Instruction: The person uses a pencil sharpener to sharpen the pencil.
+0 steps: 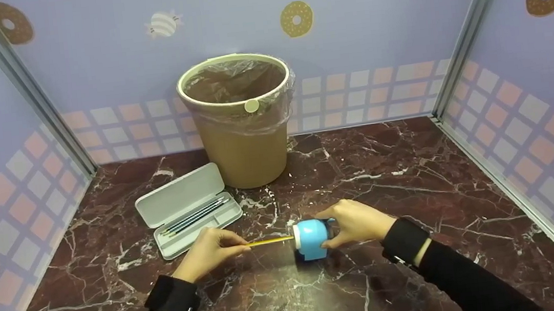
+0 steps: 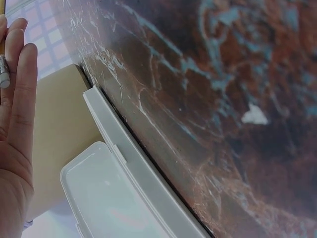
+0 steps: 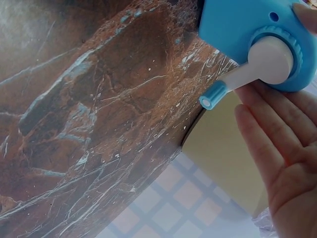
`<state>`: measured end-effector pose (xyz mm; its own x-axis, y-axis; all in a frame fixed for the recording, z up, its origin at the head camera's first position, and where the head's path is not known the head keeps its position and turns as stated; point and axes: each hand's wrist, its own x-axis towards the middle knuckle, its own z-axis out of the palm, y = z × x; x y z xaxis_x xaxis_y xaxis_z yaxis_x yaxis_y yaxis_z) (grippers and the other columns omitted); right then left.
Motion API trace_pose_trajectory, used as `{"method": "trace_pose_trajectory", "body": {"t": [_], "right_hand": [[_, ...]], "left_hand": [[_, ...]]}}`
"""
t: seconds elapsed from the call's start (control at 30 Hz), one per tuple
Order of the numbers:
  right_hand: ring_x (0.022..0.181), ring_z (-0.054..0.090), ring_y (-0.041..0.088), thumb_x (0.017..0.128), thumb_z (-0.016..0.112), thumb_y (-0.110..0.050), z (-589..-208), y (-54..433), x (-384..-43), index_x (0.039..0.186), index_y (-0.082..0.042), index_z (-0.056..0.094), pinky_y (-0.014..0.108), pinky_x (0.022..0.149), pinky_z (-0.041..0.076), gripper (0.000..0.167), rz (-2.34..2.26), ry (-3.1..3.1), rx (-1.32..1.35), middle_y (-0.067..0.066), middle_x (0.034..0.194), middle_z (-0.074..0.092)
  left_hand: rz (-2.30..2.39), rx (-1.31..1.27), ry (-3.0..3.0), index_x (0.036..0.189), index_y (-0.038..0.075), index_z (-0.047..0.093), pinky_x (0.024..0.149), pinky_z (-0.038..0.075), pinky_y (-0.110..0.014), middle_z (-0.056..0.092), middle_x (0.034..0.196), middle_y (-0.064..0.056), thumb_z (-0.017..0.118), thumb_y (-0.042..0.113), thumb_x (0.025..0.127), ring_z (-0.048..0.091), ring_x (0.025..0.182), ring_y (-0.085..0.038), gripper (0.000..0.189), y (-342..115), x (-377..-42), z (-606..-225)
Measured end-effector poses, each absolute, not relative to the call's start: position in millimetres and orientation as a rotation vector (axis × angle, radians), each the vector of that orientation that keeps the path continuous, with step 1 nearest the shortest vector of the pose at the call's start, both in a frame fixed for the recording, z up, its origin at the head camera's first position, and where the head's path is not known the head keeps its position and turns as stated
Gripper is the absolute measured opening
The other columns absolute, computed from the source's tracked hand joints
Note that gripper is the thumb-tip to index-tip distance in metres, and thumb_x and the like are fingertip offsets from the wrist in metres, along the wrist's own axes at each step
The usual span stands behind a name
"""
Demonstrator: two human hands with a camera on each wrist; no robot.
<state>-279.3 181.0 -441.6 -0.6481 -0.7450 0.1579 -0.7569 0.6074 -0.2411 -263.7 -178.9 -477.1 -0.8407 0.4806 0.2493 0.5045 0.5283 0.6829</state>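
A blue crank pencil sharpener (image 1: 312, 238) with a white front stands on the marbled table. My right hand (image 1: 358, 221) grips it from the right, thumb on one side and fingers on the other. The right wrist view shows its white crank (image 3: 270, 60), which ends in a blue knob, free of the fingers. Between thumb and fingertips my left hand (image 1: 211, 250) pinches a yellow pencil (image 1: 268, 241). The pencil lies level, its far end at the sharpener's white front; whether the tip is inside is hidden. Its white eraser (image 2: 4, 80) shows in the left wrist view.
An open grey pencil case (image 1: 181, 196) lies beyond my left hand, several dark pencils (image 1: 196, 216) in its tray. Behind it stands a tan waste bin (image 1: 248, 153) with a clear plastic liner. Small white scraps dot the table (image 1: 393, 277); patterned walls enclose it.
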Motion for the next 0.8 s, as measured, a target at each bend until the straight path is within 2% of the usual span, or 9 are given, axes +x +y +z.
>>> {"method": "trace_pose_trajectory", "body": {"t": [0.33, 0.5, 0.63, 0.8], "right_hand": [[0.062, 0.052, 0.001, 0.08, 0.084, -0.04, -442.2, 183.5, -280.3, 0.119, -0.006, 0.074, 0.02, 0.061, 0.049, 0.053, 0.469, -2.779, 1.313, 0.003, 0.09, 0.079], [0.063, 0.053, 0.001, 0.078, 0.086, -0.038, -440.7, 188.3, -280.7, 0.118, -0.006, 0.075, 0.019, 0.061, 0.047, 0.053, 0.497, -2.81, 1.286, 0.003, 0.088, 0.078], [0.061, 0.049, 0.0, 0.078, 0.085, -0.039, -438.5, 185.3, -281.8, 0.116, -0.007, 0.075, 0.019, 0.059, 0.045, 0.051, 0.48, -2.803, 1.298, 0.003, 0.084, 0.077], [0.062, 0.057, 0.002, 0.078, 0.085, -0.039, -440.1, 181.3, -281.3, 0.117, -0.006, 0.075, 0.02, 0.061, 0.05, 0.053, 0.473, -2.793, 1.318, 0.002, 0.086, 0.078]], "left_hand": [[-1.196, -0.844, -2.762, 0.094, 0.01, 0.082, 0.073, 0.059, -0.02, 0.081, 0.089, -0.007, 0.079, 0.02, 0.087, 0.075, 0.076, -0.009, 0.012, -193.2, -262.1, -476.9], [-1.137, -0.719, -2.765, 0.09, 0.013, 0.082, 0.073, 0.058, -0.02, 0.082, 0.088, -0.004, 0.081, 0.021, 0.085, 0.075, 0.076, -0.008, 0.01, -216.4, -252.4, -476.4], [-1.206, -0.752, -2.757, 0.093, 0.013, 0.083, 0.076, 0.058, -0.02, 0.082, 0.092, -0.005, 0.08, 0.025, 0.087, 0.075, 0.08, -0.006, 0.014, -222.4, -248.8, -477.8], [-1.252, -0.695, -2.765, 0.092, 0.014, 0.083, 0.076, 0.057, -0.018, 0.082, 0.092, -0.005, 0.081, 0.024, 0.085, 0.074, 0.079, -0.003, 0.012, -225.0, -245.2, -477.7]]}}
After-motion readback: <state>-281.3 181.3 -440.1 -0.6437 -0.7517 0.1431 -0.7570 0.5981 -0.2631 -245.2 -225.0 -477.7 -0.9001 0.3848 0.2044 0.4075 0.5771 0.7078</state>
